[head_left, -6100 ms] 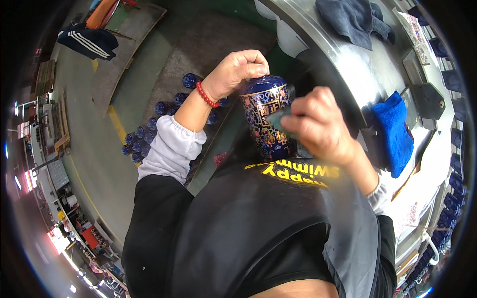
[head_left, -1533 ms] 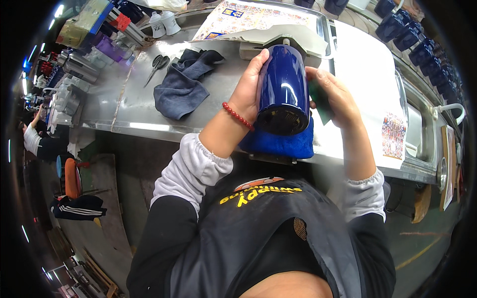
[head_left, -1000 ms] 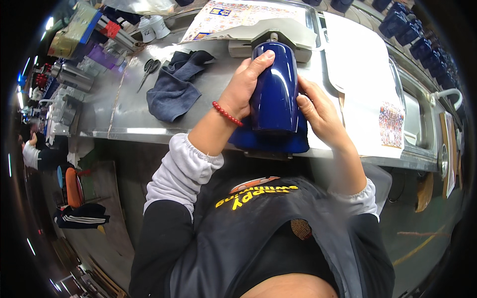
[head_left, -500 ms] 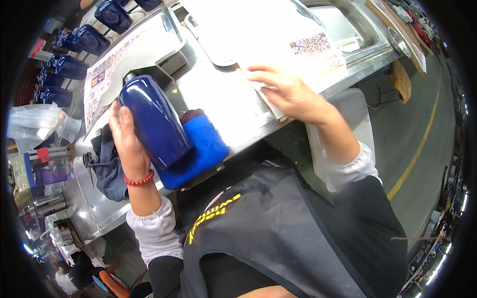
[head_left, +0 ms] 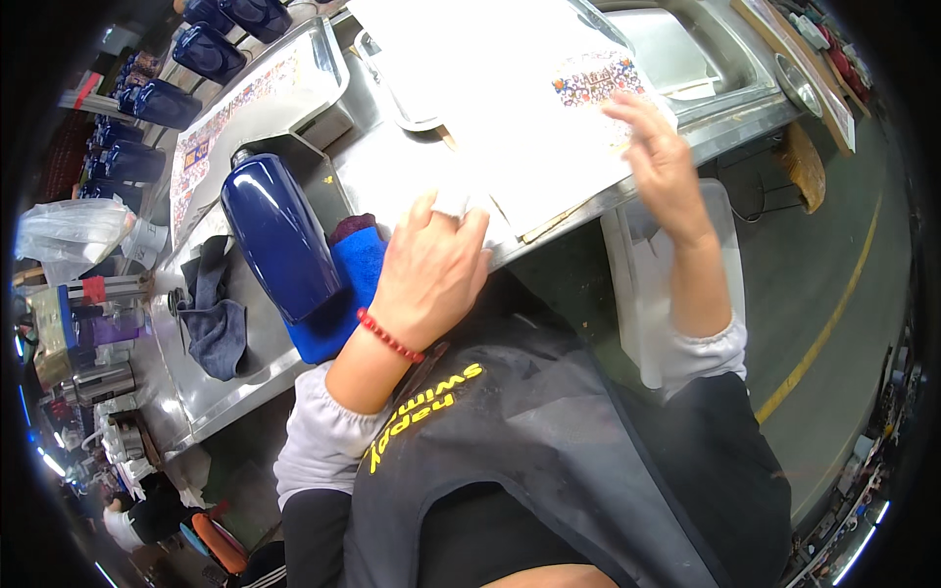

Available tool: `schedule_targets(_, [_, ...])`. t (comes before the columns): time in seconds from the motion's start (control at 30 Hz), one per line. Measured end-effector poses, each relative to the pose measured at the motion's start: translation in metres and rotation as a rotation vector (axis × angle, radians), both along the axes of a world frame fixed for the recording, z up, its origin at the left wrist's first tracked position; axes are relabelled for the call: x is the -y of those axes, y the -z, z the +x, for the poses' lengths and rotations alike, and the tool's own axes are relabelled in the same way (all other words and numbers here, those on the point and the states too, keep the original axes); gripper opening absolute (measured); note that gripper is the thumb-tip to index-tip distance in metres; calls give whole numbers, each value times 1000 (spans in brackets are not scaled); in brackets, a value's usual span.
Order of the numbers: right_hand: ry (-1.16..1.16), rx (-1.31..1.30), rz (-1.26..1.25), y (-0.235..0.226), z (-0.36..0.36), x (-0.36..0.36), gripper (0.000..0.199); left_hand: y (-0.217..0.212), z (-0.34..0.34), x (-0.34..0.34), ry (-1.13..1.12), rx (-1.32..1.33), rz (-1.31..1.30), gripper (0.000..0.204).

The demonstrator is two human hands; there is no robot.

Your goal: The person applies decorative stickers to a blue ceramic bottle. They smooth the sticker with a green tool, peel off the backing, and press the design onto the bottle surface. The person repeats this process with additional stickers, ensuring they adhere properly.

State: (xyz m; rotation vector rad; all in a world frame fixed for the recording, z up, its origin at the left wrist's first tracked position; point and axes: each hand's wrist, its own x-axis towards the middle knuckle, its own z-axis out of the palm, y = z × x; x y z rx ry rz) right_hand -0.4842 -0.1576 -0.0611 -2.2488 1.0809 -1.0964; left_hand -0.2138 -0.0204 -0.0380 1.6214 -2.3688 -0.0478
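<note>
stainless steel bench [head_left: 294, 382] is running across the view. on it, the left hand [head_left: 428, 274] is resting with fingers curled, pinching a small white scrap [head_left: 453, 203] at the edge of a white sheet [head_left: 510, 108]. the right hand [head_left: 659, 157] is hovering open, blurred, over the sheet's patterned decal [head_left: 593, 78], holding nothing. just beside the left hand, a dark blue vase [head_left: 279, 240] is lying tilted on a blue towel [head_left: 343, 299]. a dark cloth [head_left: 218, 328] is lying farther left.
</note>
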Motion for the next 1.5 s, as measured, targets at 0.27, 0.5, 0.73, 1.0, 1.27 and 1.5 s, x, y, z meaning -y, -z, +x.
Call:
schedule_targets(0.27, [387, -363, -44, 9, -111, 51, 31, 15, -34, 32, 113, 22, 8, 27])
schedule_targets(0.5, [283, -297, 3, 28, -104, 45, 31, 19, -26, 43, 119, -25, -26, 10])
schedule_targets(0.73, [284, -283, -41, 28, -108, 51, 29, 15, -26, 66, -160, -812, 21, 6])
schedule_targets(1.0, [235, -241, 148, 9, -112, 106, 46, 0, -22, 64, -151, -816, -124, 11])
schedule_targets(1.27, [153, -330, 475, -4, -101, 159, 54, -6, -16, 53, -116, -770, -116, 11])
schedule_targets(1.5, [2, -169, 811, -15, -82, 177, 43, -15, 4, 68, -118, -838, -160, 9])
